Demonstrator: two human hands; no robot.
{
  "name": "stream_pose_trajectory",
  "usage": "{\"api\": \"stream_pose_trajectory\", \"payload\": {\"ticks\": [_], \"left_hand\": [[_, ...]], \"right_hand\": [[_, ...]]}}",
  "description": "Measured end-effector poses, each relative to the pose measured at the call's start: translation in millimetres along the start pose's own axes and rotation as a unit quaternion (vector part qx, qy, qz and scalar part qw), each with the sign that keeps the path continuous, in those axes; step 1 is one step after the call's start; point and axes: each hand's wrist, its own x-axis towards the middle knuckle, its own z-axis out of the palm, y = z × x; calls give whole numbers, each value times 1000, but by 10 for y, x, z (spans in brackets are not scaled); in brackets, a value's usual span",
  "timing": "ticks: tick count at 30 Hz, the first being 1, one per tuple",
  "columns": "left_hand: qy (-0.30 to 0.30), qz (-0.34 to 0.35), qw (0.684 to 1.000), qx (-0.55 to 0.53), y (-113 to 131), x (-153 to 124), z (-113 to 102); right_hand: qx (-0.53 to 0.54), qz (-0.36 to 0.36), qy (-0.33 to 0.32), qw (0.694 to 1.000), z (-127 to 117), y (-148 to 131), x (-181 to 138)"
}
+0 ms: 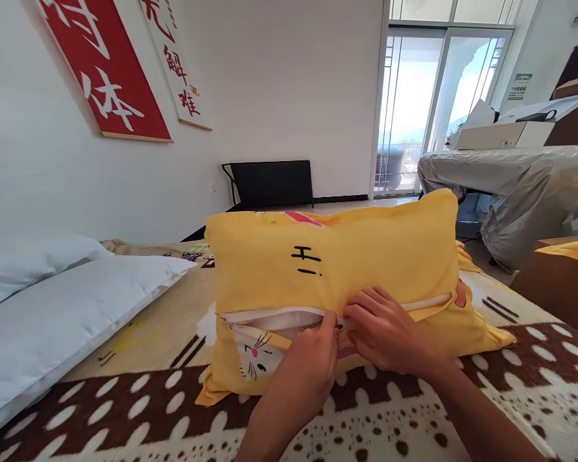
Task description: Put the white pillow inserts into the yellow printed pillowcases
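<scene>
A yellow cartoon-print pillowcase (356,256) with a white pillow inside stands on its long edge on the bed. Its white zipper (274,316) runs along the near lower edge and gapes open on the left half. My left hand (308,366) pinches the zipper pull at the middle of the seam. My right hand (390,330) presses closed fingers on the fabric just right of the pull, holding the seam.
Two white pillows (62,308) lie at the left against the wall. A brown-and-cream patterned blanket (139,404) covers the bed. A plastic-wrapped piece of furniture (525,186) and a brown box (559,276) stand at the right. Glass doors (414,109) are behind.
</scene>
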Motion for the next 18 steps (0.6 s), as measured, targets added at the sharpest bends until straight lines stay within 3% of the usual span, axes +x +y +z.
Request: {"api": "stream_pose_trajectory", "payload": {"ticks": [7, 15, 18], "left_hand": [[29, -3, 999, 16, -60, 107, 11], [218, -41, 957, 187, -2, 106, 78], [195, -54, 963, 177, 1, 73, 38]], "right_hand": [[-3, -4, 54, 999, 236, 84, -15], [53, 47, 60, 996, 225, 162, 1], [68, 46, 54, 995, 211, 156, 7]]}}
